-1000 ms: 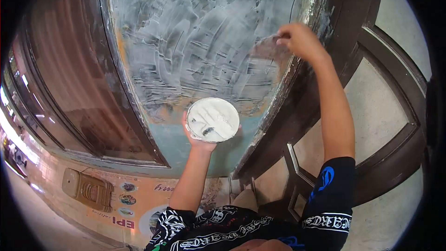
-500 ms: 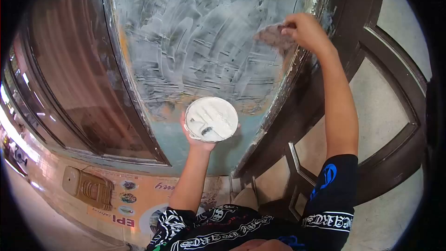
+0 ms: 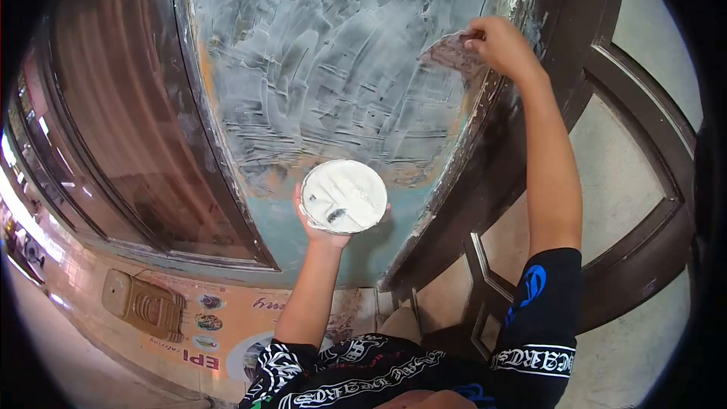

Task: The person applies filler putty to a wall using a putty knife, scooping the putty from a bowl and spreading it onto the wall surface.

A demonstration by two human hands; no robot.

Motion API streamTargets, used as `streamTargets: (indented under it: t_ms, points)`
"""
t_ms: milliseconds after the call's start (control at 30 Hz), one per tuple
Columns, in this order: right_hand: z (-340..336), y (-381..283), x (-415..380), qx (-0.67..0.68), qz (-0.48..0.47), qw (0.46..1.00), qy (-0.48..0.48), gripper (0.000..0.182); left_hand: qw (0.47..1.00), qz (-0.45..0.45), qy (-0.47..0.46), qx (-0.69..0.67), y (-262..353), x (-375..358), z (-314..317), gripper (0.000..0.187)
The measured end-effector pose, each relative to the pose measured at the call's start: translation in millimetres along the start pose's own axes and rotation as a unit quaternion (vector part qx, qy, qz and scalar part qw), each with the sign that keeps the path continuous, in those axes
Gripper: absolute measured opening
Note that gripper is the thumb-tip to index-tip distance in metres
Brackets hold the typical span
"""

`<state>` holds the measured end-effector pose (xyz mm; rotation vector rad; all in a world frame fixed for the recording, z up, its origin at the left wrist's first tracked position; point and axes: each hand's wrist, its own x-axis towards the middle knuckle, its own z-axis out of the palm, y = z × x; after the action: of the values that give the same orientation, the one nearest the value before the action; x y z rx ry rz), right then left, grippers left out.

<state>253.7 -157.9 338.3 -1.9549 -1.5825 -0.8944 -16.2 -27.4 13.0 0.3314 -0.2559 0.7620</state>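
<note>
A big wall panel (image 3: pixel 333 68) fills the top of the view. It is blue-green and smeared all over with streaks of white paste. All the other things are placed from this panel.

On both sides of the panel are dark brown wooden frames (image 3: pixel 530 151). The one to the right has pale panes in it. The one to the left holds a wide brown pane.

Below the panel, down at the bottom left, a printed paper sheet (image 3: pixel 227 326) lies flat. A tan boxy thing (image 3: pixel 140 304) lies on it.

Just in front of the panel's lower part is a round white tub (image 3: pixel 343 197). It is full of white paste. The left hand (image 3: pixel 322 231) holds the tub from under. Its fingers are curled around the rim, so the hand is closed on the tub.

At the panel's upper right edge is the right hand (image 3: pixel 503 47). Its fingers are pinched tight on a flat scraper blade (image 3: pixel 448 51). The blade is grey and dirty. It lies flat against the panel, touching the white paste, close to the right frame.
</note>
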Motion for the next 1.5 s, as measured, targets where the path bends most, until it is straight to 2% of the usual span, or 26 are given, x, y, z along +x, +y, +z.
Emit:
streamTargets:
  t_ms: [67,133,200,267,367,467,567,633,733,800,867,933,1033,1100,1167,1200,1267,1300,1333,1400,1500]
  points:
    - [-1.0,-7.1,-14.5,0.014,0.021,1.000,-0.011,0.021,0.999,0.006,0.031,-0.015,2.5,-4.4,3.0,0.081]
    - [13.8,-25.5,-39.0,0.050,0.013,0.995,-0.086,0.022,1.000,0.008,0.019,-0.008,4.4,-6.5,4.3,0.081]
    - [65.0,-27.8,-64.4,0.000,-0.049,0.991,-0.123,0.019,1.000,0.004,0.019,-0.016,5.9,-6.7,-1.0,0.080]
    - [96.6,-44.0,-82.7,-0.022,-0.010,0.982,-0.189,0.017,1.000,0.002,0.022,-0.020,4.5,-8.5,-0.3,0.080]
    - [114.1,-31.0,-74.8,-0.042,-0.009,0.989,-0.141,0.015,0.999,0.001,0.026,-0.022,5.8,-7.7,2.1,0.080]
    - [58.8,-22.9,-33.2,-0.041,0.023,0.995,-0.084,0.018,0.998,0.010,0.047,-0.045,4.8,-6.0,0.6,0.080]
    - [4.6,-3.9,3.8,-0.040,0.041,0.998,0.019,0.018,1.000,-0.003,0.003,-0.014,5.4,-11.2,10.5,0.079]
    - [-30.0,10.0,19.5,-0.014,0.018,1.000,0.004,0.021,1.000,0.005,0.008,-0.024,7.3,-13.5,10.4,0.079]
    - [-31.8,13.1,4.9,0.022,0.030,0.998,-0.047,0.020,0.998,0.031,0.054,-0.021,11.8,-14.8,2.5,0.079]
    - [-0.1,-3.4,-30.4,0.108,0.034,0.990,-0.082,0.020,0.998,0.041,0.054,0.006,13.6,-15.1,-0.6,0.076]
    - [50.3,-13.7,-63.2,0.125,0.017,0.977,-0.169,0.019,0.999,0.022,0.040,-0.004,12.6,-20.0,7.5,0.076]
    - [113.5,-23.2,-97.9,0.046,-0.013,0.976,-0.213,0.019,0.998,0.029,0.057,-0.020,12.0,-21.8,5.7,0.077]
    - [162.4,-23.4,-118.9,-0.013,-0.040,0.976,-0.211,0.017,0.995,0.035,0.084,-0.035,10.9,-22.5,-2.9,0.075]
    - [171.2,-8.7,-106.3,-0.052,-0.039,0.987,-0.148,0.014,0.997,0.036,0.071,-0.023,14.0,-22.7,-4.8,0.076]
    - [112.6,-24.9,-76.6,-0.038,0.026,0.987,-0.154,0.013,0.999,0.033,0.031,0.000,15.5,-24.5,-5.8,0.077]
    - [97.2,-18.7,-64.0,-0.042,0.019,0.993,-0.106,0.013,0.999,0.032,0.033,-0.001,16.1,-26.1,-4.0,0.077]
    - [68.1,6.7,-33.0,-0.066,-0.016,0.997,-0.031,0.014,0.998,0.008,-0.042,-0.040,17.3,-30.0,4.1,0.077]
    - [36.5,-12.4,-27.3,-0.047,0.047,0.997,-0.026,0.017,0.999,0.020,0.010,-0.026,17.1,-30.2,5.7,0.078]
    - [23.9,0.0,-18.3,-0.016,0.019,1.000,0.003,0.015,0.999,0.020,0.011,-0.025,17.1,-30.2,4.7,0.078]
    - [-8.5,-14.2,-17.2,-0.058,0.023,0.998,0.000,0.014,0.997,0.045,0.060,-0.002,17.5,-29.7,2.3,0.079]
    - [15.6,-19.8,-44.2,0.020,0.015,0.999,-0.047,0.012,0.997,0.030,0.036,-0.054,19.8,-31.9,2.4,0.080]
